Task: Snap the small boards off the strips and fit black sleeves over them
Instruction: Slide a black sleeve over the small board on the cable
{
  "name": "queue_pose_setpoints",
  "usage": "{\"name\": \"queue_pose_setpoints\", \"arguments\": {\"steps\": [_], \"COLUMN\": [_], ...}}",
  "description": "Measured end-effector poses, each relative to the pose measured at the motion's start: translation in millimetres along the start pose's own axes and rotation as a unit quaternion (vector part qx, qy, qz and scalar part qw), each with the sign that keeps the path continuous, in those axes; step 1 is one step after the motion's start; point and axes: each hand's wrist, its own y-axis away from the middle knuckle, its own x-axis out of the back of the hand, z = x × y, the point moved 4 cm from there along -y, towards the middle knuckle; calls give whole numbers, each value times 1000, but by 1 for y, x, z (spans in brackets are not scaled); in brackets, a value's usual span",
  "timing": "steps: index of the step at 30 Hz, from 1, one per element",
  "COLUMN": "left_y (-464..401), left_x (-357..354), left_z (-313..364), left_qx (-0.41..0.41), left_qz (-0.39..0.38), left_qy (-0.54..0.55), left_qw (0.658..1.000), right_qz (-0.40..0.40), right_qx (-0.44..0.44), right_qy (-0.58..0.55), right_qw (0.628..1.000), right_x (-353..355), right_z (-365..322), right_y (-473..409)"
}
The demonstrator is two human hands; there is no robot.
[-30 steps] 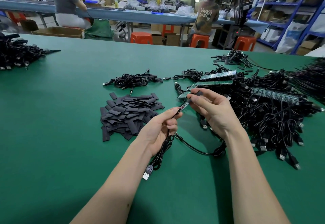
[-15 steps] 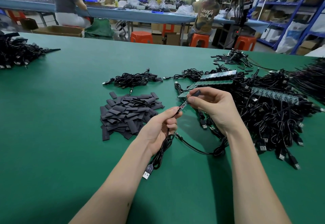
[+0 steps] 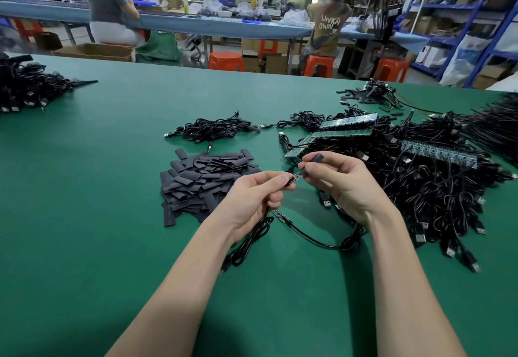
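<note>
Above the middle of the green counter point(image 3: 84, 188) the two hands meet. The left hand point(image 3: 252, 199) has its grip closed: thumb and forefinger pinch the near end of a small board point(image 3: 296, 177), and the other fingers are curled round the black cable point(image 3: 252, 240) that hangs from the fist to the counter. The right hand point(image 3: 340, 185) is also clamped, its thumb and fingertips pinching a black sleeve point(image 3: 316, 158) at the far end of the same small board; whether the sleeve is already over the board's tip I cannot tell. A second small board point(image 3: 281, 215) with its own cable lies on the counter just near the left hand. The pile of flat black sleeves point(image 3: 204, 181) lies left of the hands. Green board strips point(image 3: 340, 133) lie on a big heap of black USB cables point(image 3: 434, 188) to the right and far right. A small cable bundle point(image 3: 215, 129) sits beyond the sleeve pile.
</note>
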Motion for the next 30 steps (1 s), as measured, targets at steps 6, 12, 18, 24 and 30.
{"name": "queue_pose_setpoints", "arguments": {"steps": [6,12,18,24,30], "left_y": [-1,2,4,7,8], "left_x": [3,-1,-3,0,-5], "left_z": [11,29,25,24,28], "left_qx": [-69,-185,-226,-229,-242], "left_qz": [24,25,37,58,61], "left_qy": [-112,-221,-285,-294,-286], "left_qw": [991,957,931,926,925], "right_qz": [20,61,63,51,30], "right_qx": [20,23,5,1,-2], "right_qy": [7,-74,-78,-66,-60], "right_qw": [1000,995,995,997,998], "right_x": [-2,3,0,-4,-9], "right_z": [-1,5,11,13,15], "right_y": [-3,-5,-7,-8,-8]}}
